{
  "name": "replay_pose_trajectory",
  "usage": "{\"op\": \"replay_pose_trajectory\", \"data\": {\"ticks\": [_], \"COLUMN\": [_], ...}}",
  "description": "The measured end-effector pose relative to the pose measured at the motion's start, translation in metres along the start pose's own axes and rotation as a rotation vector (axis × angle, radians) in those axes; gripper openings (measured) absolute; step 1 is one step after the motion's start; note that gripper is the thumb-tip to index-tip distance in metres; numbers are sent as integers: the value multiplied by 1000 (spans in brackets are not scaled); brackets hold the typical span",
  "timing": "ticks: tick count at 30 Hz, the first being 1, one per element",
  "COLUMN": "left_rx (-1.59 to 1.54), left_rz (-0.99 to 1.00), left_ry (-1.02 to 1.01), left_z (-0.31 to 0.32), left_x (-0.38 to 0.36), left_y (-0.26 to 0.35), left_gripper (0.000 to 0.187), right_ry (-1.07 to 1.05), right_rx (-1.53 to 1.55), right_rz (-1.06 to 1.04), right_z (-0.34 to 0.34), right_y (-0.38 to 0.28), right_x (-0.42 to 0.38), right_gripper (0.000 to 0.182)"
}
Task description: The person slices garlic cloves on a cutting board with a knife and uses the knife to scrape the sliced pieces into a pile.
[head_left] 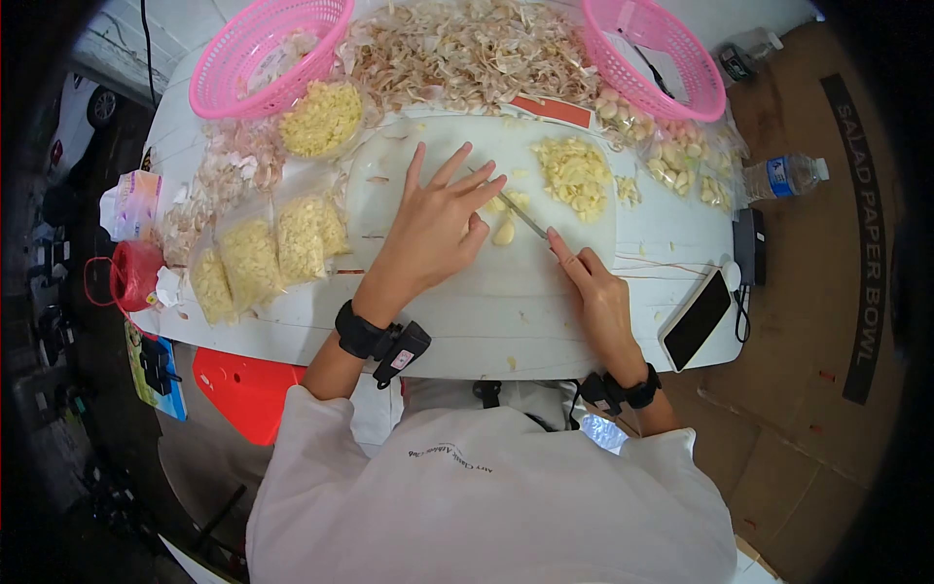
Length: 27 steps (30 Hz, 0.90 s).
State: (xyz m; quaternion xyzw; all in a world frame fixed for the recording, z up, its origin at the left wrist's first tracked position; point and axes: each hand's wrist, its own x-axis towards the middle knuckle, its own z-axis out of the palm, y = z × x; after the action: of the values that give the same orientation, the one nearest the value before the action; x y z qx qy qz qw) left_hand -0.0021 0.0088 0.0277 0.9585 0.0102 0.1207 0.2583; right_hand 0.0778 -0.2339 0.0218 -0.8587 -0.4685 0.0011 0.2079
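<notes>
My right hand point(595, 292) is closed round the handle of a knife point(523, 216), its index finger stretched along the top. The blade lies low over a white cutting board point(457, 321), its tip reaching my left hand. With fingers spread, my left hand point(438, 219) hovers over the board beside the blade. A peeled garlic clove point(503, 232) lies just under the blade, with small pieces around it. To the right of the blade sits a pile of sliced garlic point(576, 178) on the board.
Bags of chopped garlic point(251, 258) stand left, below a tub of chopped garlic point(321, 119). Garlic skins point(467, 54) heap at the back between pink baskets point(209, 83) point(708, 83). Bagged peeled cloves point(674, 161), a water bottle point(786, 177) and a phone point(696, 319) are at right.
</notes>
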Motion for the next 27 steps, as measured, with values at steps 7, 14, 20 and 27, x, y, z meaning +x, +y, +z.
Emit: {"op": "replay_pose_trajectory", "data": {"ticks": [7, 14, 20, 27], "left_rx": [-35, -11, -17, 16], "left_rz": [-44, -13, 29, 9], "left_ry": [-72, -75, -14, -43], "left_z": [3, 1, -2, 4], "left_x": [-5, -3, 2, 2], "left_y": [1, 2, 7, 5], "left_gripper": [58, 63, 67, 66], "right_ry": [1, 9, 60, 45], "right_rx": [-54, 2, 48, 15], "right_rz": [-29, -24, 22, -4], "right_z": [1, 1, -3, -2], "right_y": [2, 6, 7, 12], "right_x": [1, 0, 0, 1], "right_gripper": [71, 72, 76, 76]}}
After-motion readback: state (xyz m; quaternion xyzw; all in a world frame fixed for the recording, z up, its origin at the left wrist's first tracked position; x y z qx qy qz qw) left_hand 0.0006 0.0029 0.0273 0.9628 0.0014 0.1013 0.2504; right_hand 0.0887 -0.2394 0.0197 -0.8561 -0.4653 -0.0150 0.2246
